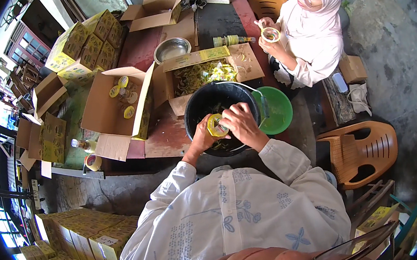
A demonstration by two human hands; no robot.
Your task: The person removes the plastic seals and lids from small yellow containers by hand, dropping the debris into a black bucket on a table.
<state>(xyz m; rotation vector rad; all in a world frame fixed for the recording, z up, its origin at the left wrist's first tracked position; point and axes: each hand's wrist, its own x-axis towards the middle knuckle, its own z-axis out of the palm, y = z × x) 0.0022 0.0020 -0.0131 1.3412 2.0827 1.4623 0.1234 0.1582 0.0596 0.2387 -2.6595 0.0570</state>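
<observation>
A small cup with a yellow rim (216,125) is in my left hand (202,136), whose fingers curl round its side. My right hand (242,125) bends over the cup's mouth with its fingertips pressed together; what they pinch, if anything, is hidden. Both hands are above a large black bucket (200,105), where a few yellowish pieces show at the bottom. Touching the bucket on the right is a green basin (281,109). Just beyond it, an open carton (180,104) holds many thin yellow-green pieces (188,80) and shiny clear packets (222,71).
On the left, an open carton (101,103) contains several yellow-lidded cups (128,111). Farther back are a metal bowl (171,45) and a row of nested cups (232,40). A co-worker (311,43) at the right holds a cup (270,34). An orange chair (363,152) stands nearby.
</observation>
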